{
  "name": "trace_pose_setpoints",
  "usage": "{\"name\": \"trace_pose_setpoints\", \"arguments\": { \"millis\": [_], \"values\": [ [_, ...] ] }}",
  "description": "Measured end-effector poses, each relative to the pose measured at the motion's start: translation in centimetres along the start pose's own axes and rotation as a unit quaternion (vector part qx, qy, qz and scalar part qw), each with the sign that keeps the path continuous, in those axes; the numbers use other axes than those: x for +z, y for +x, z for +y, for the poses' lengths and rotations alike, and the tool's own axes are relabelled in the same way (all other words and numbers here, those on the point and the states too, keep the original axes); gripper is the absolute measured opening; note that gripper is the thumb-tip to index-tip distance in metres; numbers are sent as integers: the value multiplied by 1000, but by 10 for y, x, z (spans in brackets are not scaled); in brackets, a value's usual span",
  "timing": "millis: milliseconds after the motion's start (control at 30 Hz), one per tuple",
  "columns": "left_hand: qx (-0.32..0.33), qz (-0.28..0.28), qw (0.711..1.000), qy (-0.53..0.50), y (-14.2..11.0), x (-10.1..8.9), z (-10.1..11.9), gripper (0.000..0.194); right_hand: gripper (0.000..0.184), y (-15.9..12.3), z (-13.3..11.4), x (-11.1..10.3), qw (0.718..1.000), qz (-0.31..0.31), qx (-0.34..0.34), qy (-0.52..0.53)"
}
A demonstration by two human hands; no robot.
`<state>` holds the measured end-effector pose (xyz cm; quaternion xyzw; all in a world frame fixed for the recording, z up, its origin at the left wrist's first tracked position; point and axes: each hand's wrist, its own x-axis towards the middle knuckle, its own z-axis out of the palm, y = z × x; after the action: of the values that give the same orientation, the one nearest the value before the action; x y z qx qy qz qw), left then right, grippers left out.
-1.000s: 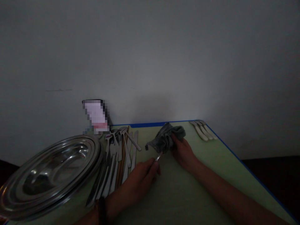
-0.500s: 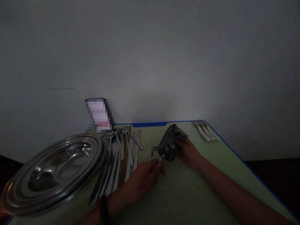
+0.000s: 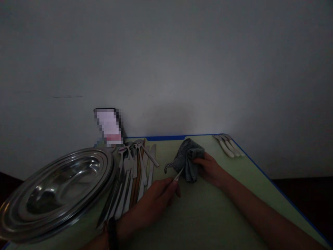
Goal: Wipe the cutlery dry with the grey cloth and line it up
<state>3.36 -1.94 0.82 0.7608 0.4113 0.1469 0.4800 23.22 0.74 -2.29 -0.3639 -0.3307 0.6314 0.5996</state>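
My left hand (image 3: 161, 191) is closed around a slim metal piece of cutlery (image 3: 179, 173). Its far end reaches the cloth, and its kind cannot be made out because my fingers and the cloth hide most of it. A dark checked cloth (image 3: 190, 161) hangs bunched in my right hand (image 3: 210, 169), whose fingers pinch its right side. Left of my hands lies a crowded group of spoons, forks, table knives (image 3: 151, 163) and wooden chopsticks (image 3: 136, 184). Several forks (image 3: 227, 147) with pale handles rest side by side at the table's far right corner.
Large oval steel trays (image 3: 62, 194) are stacked on the left of the pale green table (image 3: 208, 215) with its blue edge. A phone (image 3: 109, 125) with a blurred screen leans against the grey wall (image 3: 182, 69) behind the cutlery.
The cloth has opened out a little and turned in my right hand. More of the cutlery's tip shows beside it, and my left hand has shifted slightly left and down.
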Motion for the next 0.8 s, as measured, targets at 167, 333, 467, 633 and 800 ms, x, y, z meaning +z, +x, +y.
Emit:
{"name": "trace_pose_setpoints", "arguments": {
  "millis": [167, 333, 467, 633, 800],
  "values": [
    [-5, -13, 1000, 9, 0, -3, 5, 40, 18, 2, 1, 4, 999, 23, -40, 1],
    [-29, -9, 1000, 7, -2, -5, 6, 40, 12, 5, 4, 1, 980, 52, -134, -136],
    [-29, -7, 1000, 5, -2, -4, 5, 40, 23, 4, 1, 2, 948, 109, -163, -250],
    [5, 7, 999, 33, 3, 5, 4, 39, 40, -7, 13, 19, 986, 148, -50, -52],
    [2, 15, 1000, 22, 5, 12, 1, 38, 38, -19, 23, 41, 993, 117, -11, 14]
  ]
}}
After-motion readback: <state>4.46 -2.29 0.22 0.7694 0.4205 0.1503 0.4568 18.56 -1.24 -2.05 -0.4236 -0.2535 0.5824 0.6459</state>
